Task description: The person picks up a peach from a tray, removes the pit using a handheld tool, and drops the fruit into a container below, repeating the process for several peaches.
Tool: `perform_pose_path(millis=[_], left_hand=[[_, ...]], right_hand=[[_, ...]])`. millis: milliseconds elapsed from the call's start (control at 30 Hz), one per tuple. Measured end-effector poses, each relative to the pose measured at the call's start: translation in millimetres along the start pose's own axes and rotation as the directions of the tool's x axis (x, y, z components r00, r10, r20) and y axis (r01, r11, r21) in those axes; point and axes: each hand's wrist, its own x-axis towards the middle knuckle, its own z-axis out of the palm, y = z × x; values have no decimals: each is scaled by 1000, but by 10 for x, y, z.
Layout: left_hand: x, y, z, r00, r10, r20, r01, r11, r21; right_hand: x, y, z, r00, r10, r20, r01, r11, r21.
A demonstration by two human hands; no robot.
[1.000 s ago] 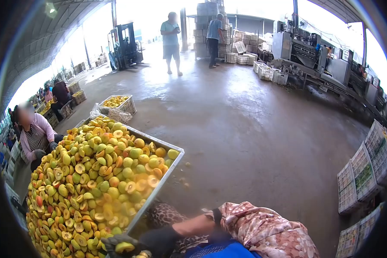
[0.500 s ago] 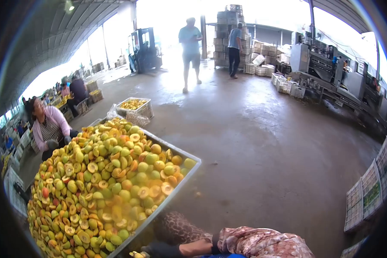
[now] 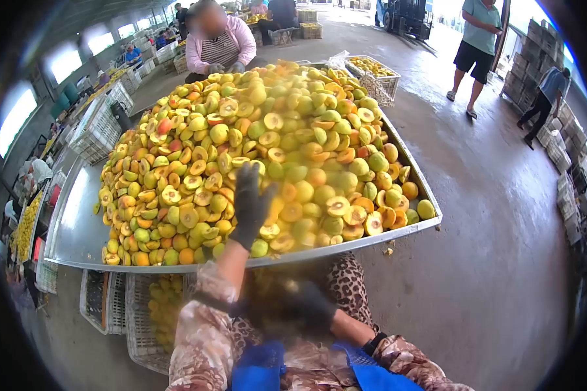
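Observation:
A large heap of halved yellow-green stone fruit (image 3: 241, 137), some with an orange or red blush, covers a metal-rimmed table (image 3: 78, 215). My left hand (image 3: 251, 205), in a dark glove, reaches over the table's near edge to the front of the heap. Its fingers are stretched out and the thumb stands apart, with no fruit visibly gripped. Close to my lap, below the table edge, is my right hand (image 3: 310, 307), also dark-gloved. Motion smears its fingers, so whether it holds anything cannot be made out.
Below the table stand plastic crates (image 3: 140, 326), one with fruit inside. Across the heap sits a person in a pink top (image 3: 241, 39). A fruit-filled crate (image 3: 378, 81) stands beyond the far corner. Two people, stacked crates (image 3: 535, 58) and a forklift (image 3: 407, 16) are farther right.
The view has swung left and down, bringing the table to the middle. Both my forearms and my outstretched left hand now show. The seated person has turned toward the heap.

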Motion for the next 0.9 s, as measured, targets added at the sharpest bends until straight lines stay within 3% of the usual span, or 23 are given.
perform_pose_path(millis=[100,133,167,200,233,300,333,467,600,767,800,833,900], left_hand=[[223,105,424,985,133,105,-136,991,16],[279,82,548,968,179,174,-180,984,-15],[386,107,754,955,242,170,-235,970,-59],[427,0,968,913,228,338,-243,970,2],[521,78,960,892,372,258,-398,916,55],[680,300,983,930,189,316,-264,941,212],[752,367,892,898,168,407,-283,928,241],[572,321,772,904,174,390,-304,904,300],[436,112,569,937,87,339,-86,996,-19],[74,-280,293,942,115,316,-45,974,-220],[-26,-262,91,945,126,300,-61,974,-218],[-91,-164,-173,947,144,288,-82,973,-217],[-163,446,-888,884,-49,466,240,901,-361]], right_hand=[[-80,-205,182,984,178,-31,-163,950,265],[-122,-494,94,979,202,-8,-202,979,-38],[-161,-808,1,974,226,16,-207,918,-339],[-125,-867,-38,989,145,31,-124,922,-366],[-93,-902,-77,996,81,25,-68,943,-326],[-82,-970,-111,1000,17,20,-12,977,-212],[-99,-997,-125,1000,11,12,-9,985,-175],[-218,-1055,-93,1000,26,9,-26,999,-38],[-347,-959,15,997,71,34,-75,987,145],[-545,-964,227,979,196,63,-204,886,417],[-641,-1166,273,975,223,-9,-196,876,441],[-543,-1081,294,988,149,-49,-115,903,415],[-270,-816,232,988,10,-153,45,936,350]])
